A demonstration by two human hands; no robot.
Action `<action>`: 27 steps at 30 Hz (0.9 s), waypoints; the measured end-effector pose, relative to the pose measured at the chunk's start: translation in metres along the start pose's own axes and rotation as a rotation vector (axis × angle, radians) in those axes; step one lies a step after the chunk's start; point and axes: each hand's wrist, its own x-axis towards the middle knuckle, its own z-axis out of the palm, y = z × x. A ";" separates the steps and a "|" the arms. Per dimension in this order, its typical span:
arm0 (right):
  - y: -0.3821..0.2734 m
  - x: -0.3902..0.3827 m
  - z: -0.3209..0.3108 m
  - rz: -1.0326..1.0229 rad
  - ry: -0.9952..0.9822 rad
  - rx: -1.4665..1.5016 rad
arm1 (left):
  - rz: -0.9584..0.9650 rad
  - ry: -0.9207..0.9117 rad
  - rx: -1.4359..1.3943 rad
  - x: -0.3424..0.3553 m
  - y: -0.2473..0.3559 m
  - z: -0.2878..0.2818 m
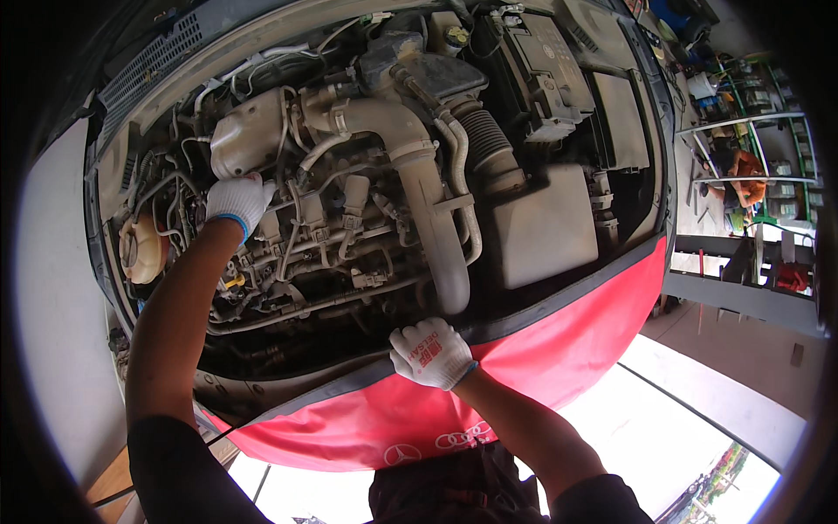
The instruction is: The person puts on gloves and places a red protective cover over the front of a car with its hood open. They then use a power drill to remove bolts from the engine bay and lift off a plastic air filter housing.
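My left hand (237, 205), in a white knit glove with a blue cuff, is up against the lower edge of a dusty housing (244, 131) on the engine, fingers curled and partly hidden. My right hand (428, 354), gloved alike, is closed at the front edge of the engine bay, over the dark border of a red protective cover (550, 341); whether it holds anything I cannot make out. Just above it runs a wide grey intake pipe (428, 218), with hoses and connectors (353, 201) between the two hands.
A pale coolant tank (140, 249) sits at left, an airbox (543, 227) at right, with a battery (546, 70) behind it. Beyond the car, a person in orange (744, 179) is among metal shelving (777, 131). A grey beam (742, 297) crosses the right side.
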 end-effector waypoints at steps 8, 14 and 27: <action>-0.004 0.003 -0.003 0.045 -0.021 0.004 | 0.518 -0.031 0.411 0.011 -0.030 0.025; -0.003 0.003 -0.002 0.018 0.017 0.040 | 0.740 -0.168 0.514 0.015 -0.030 -0.009; -0.008 0.009 -0.011 0.029 -0.080 0.000 | 0.328 -0.033 -0.039 0.007 -0.017 -0.032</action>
